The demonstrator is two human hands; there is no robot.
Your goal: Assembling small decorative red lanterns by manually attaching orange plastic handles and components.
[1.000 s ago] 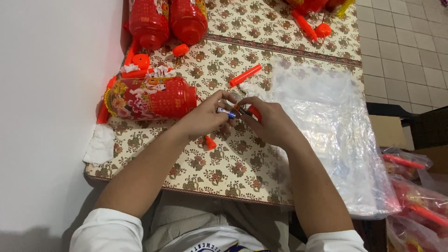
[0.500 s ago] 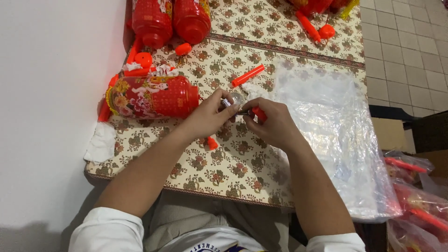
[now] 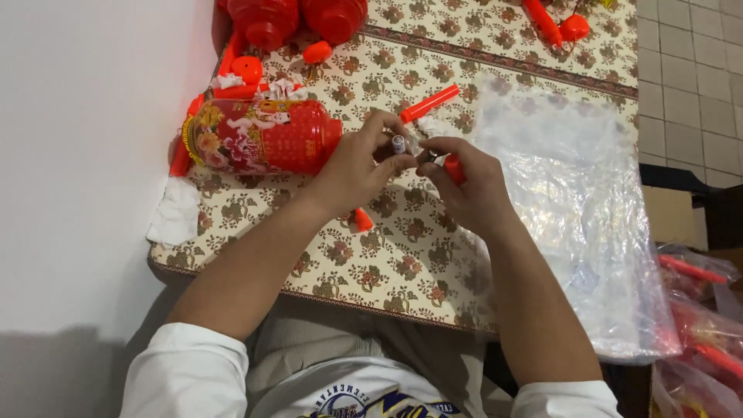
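Head view: a small battery (image 3: 398, 144) is pinched in the left hand (image 3: 357, 164) above the table (image 3: 402, 255); a red piece (image 3: 454, 168) is gripped in the right hand (image 3: 468, 186). It is judged light, hard and smooth, best held by its sides. White wall and tiled floor are seen alongside.
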